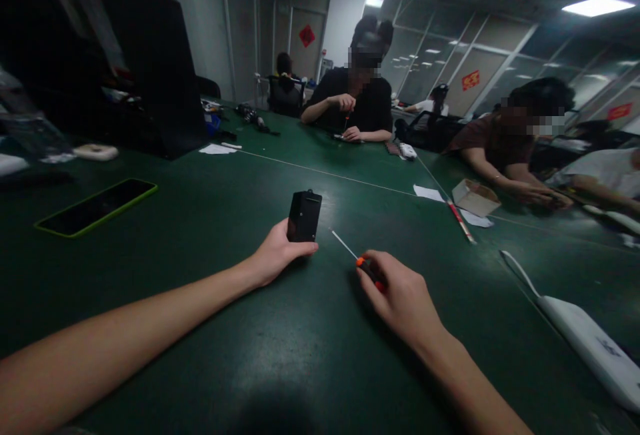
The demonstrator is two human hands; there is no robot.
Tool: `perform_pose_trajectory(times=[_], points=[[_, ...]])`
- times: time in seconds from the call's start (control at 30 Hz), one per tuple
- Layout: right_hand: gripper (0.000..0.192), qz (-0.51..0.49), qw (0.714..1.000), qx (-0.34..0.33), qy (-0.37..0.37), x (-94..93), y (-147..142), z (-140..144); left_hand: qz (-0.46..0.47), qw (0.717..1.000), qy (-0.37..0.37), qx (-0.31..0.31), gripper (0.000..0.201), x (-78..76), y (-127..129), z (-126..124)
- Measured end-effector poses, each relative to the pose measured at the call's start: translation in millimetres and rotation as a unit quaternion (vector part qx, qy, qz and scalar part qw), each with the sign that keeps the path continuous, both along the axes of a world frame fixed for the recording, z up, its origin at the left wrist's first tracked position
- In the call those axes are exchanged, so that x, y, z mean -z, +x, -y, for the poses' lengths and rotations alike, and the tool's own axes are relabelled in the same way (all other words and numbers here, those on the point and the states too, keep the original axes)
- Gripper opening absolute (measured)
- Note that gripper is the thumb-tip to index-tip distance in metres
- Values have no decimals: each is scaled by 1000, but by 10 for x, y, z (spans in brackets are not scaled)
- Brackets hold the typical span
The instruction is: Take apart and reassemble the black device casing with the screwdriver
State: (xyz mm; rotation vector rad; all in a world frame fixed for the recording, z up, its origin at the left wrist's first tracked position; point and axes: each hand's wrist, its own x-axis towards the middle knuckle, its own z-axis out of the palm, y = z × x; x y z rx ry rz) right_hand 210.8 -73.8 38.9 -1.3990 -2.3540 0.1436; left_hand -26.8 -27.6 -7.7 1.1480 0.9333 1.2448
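Note:
A small black box (306, 216) with screws on its side stands upright in the middle of the view, gripped by my left hand (280, 251) round its lower part. My right hand (400, 288) is closed on the orange-and-black handle of a screwdriver (345, 245). Its thin metal shaft points up and left toward the box, with its tip a short way off the box's right side. The palm side of my left hand and part of the screwdriver handle are hidden.
On the green table (240, 381) lie a phone in a green case (100, 207) at left and a white power bank with a cable (585, 335) at right. A small cardboard box (475, 199) stands farther back. Several people sit around, one person (357, 98) working opposite.

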Motion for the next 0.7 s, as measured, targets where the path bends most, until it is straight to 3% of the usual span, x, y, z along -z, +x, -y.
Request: perform_pose_trajectory(times=[0.2, 0.43, 0.7], points=[[28, -41, 997, -57, 16, 17, -60, 52, -80, 996, 26, -43, 33, -33, -39, -1], [30, -59, 997, -54, 5, 44, -110, 51, -147, 987, 40, -41, 32, -75, -72, 29], [30, -58, 997, -42, 2, 64, -96, 57, -162, 984, 51, -49, 34, -102, -56, 32]])
